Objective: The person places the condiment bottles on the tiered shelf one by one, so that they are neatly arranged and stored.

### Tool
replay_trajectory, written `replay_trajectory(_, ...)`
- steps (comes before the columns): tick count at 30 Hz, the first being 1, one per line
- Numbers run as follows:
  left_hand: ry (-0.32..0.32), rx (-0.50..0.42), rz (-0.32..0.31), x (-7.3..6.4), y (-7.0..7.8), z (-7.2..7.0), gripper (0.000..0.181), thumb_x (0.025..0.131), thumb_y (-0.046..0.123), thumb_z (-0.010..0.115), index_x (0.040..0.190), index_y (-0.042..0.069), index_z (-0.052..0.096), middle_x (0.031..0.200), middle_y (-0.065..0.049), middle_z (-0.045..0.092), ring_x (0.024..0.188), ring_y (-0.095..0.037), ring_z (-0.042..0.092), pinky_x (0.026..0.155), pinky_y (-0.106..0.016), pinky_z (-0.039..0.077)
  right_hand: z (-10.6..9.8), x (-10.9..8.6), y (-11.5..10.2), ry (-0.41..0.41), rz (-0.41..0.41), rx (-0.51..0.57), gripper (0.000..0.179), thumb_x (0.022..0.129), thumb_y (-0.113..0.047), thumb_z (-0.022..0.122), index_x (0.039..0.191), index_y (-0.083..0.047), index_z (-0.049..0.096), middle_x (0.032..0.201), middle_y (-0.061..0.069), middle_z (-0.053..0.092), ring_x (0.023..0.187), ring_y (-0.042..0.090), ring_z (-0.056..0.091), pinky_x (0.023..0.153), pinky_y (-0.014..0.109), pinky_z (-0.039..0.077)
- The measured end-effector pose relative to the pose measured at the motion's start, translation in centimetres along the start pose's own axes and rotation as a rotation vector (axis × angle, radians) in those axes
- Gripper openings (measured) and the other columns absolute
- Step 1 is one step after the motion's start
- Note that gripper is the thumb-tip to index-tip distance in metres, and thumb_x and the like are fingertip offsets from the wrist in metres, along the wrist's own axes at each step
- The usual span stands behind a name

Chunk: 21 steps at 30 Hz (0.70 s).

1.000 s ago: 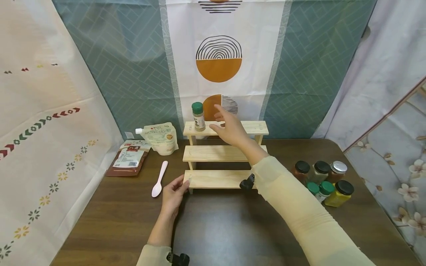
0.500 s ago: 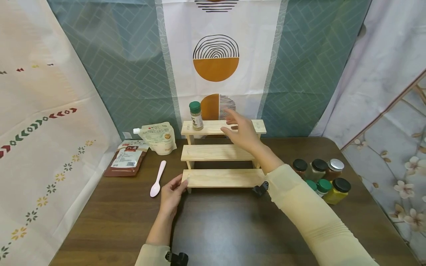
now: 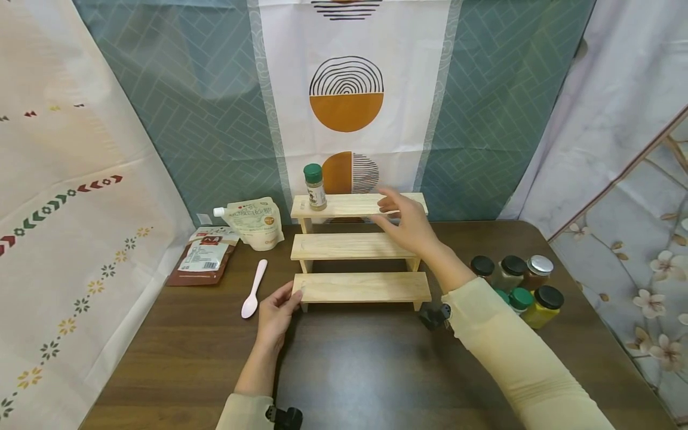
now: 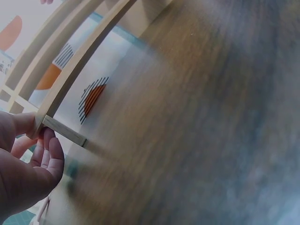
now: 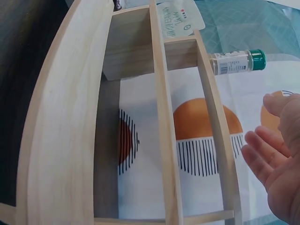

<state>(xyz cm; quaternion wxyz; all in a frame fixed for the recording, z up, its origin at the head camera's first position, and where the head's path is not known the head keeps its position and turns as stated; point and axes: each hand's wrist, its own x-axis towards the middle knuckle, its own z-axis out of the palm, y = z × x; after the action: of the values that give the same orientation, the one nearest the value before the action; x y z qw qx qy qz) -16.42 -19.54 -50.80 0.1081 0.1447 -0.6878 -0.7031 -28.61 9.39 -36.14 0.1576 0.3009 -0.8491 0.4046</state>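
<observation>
Head view first: here's the wooden shelf [image 3: 349, 246], three steps high, standing on the brown table [image 3: 349, 364]. The left hand [image 3: 275, 319] has the left end of the bottom step pinched between thumb and fingers. Up top, the right hand [image 3: 407, 224] is by the right part of the highest step, thumb and fingers apart, nothing held! And there's the small jar [image 3: 315, 188], green lid on, upright at the left end of that top step. Off to the left, a pink spoon [image 3: 254, 289], a spouted pouch [image 3: 254, 222] and a brown packet [image 3: 204, 257]. Over on the right, a tight cluster of jars, among them a yellow jar [image 3: 544, 306] with a black lid and a silver-lidded jar [image 3: 539, 272].

Left wrist now: thumb on one side of the step's end, fingers on the other, right beside the shelf's leg [image 4: 65, 131]. That's a clear grip.

And the right wrist: thumb well clear of the fingers, palm bare, fingertips just beside the top step's edge; whether they touch it, I cannot tell. The green-lidded jar sits farther along that step, apart from the hand.
</observation>
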Motion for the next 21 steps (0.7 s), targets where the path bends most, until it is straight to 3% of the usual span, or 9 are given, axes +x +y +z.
replay_trajectory(6,0.003,0.012,-0.013,0.1,0.0,0.0,0.036,0.093,0.002,0.072,0.127,-0.008,0.066,0.105,-0.016,0.071,0.080,-0.006,0.063,0.070,-0.019,0.054,-0.4,-1.1,0.5,0.024,-0.032,-0.027,0.051,0.093,-0.011,0.075,0.137,0.003,0.055,0.112,0.021,0.070,0.101,0.033,0.070,0.086,0.045,0.058)
replay_trajectory(21,0.003,0.016,-0.013,0.0,0.1,0.0,0.037,0.093,0.002,0.072,0.128,-0.009,0.064,0.103,-0.015,0.071,0.079,-0.006,0.063,0.070,-0.019,0.054,-1.6,-3.3,1.5,0.026,-0.006,-0.011,0.050,0.092,-0.011,0.076,0.136,0.004,0.057,0.108,0.016,0.070,0.099,0.032,0.069,0.084,0.046,0.058)
